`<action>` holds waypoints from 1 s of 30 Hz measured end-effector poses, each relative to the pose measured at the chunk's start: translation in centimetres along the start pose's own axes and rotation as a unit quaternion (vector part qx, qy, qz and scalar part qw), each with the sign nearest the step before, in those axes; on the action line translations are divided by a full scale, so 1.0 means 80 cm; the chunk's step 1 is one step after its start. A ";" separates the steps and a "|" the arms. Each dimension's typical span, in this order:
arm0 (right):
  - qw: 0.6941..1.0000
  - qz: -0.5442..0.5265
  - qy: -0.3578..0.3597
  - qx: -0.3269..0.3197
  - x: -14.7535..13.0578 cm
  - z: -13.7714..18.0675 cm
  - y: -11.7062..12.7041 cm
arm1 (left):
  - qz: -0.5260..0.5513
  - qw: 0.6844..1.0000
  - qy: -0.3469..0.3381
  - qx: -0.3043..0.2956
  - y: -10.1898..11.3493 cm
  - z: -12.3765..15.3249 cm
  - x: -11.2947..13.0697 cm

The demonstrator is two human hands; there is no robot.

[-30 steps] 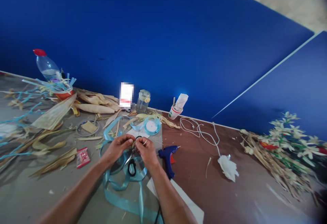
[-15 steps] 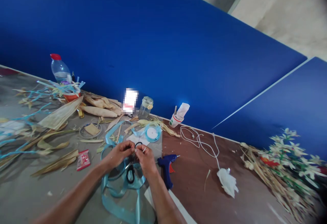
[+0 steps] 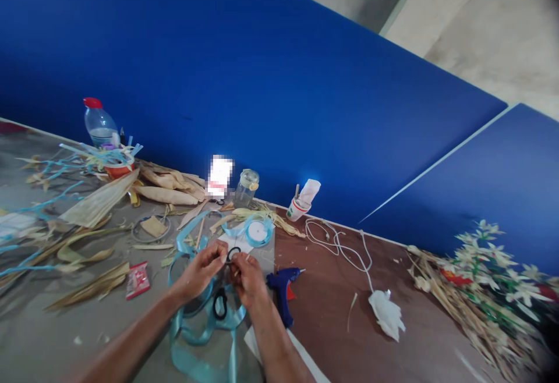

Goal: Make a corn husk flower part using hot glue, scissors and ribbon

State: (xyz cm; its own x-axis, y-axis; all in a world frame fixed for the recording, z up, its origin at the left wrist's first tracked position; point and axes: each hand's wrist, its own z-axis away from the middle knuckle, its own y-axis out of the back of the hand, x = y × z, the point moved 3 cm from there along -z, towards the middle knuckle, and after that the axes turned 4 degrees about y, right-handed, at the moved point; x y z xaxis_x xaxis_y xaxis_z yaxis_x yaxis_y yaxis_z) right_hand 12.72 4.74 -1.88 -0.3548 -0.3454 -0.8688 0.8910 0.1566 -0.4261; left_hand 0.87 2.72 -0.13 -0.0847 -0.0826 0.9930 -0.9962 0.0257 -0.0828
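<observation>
My left hand (image 3: 201, 271) and my right hand (image 3: 247, 276) meet over the table, fingers pinched together around a small piece I cannot make out. Black-handled scissors (image 3: 220, 301) hang between the two hands, one loop below and one near the fingertips. Under the hands lies loose light-blue ribbon (image 3: 196, 336) in loops. A ribbon spool (image 3: 258, 232) sits just beyond the fingers. A blue glue gun (image 3: 282, 290) lies right of my right hand.
Dried husks (image 3: 98, 202) and blue-wrapped stems litter the left. A bottle (image 3: 98, 125), glass jar (image 3: 246, 187), paper cup (image 3: 298, 207), white cord (image 3: 340, 243), white husk flower (image 3: 386, 313) and a bunch of made flowers (image 3: 489, 278) stand along the blue wall.
The view has tilted up and shifted; my hands stay together and have turned slightly, with the left thumb now raised over the small piece.
</observation>
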 end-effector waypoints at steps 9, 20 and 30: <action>0.998 0.017 0.045 0.047 0.003 -0.011 0.013 | 0.272 0.955 0.114 -0.003 0.013 -0.001 -0.008; 0.990 0.060 0.105 0.080 -0.008 -0.010 0.021 | 0.041 0.990 0.078 0.108 0.030 -0.009 -0.020; 0.960 0.206 0.180 0.062 0.002 -0.010 0.017 | -0.202 0.966 -0.016 0.161 0.051 -0.012 -0.014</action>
State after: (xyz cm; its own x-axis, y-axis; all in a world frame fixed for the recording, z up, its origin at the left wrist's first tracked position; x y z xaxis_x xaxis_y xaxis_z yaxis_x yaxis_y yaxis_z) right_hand 13.68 5.61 -2.83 -0.0194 0.0683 -0.9975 0.9957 0.0920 -0.0130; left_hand -3.06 3.89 -1.52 0.3170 -0.0519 0.9470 -0.9020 -0.3252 0.2841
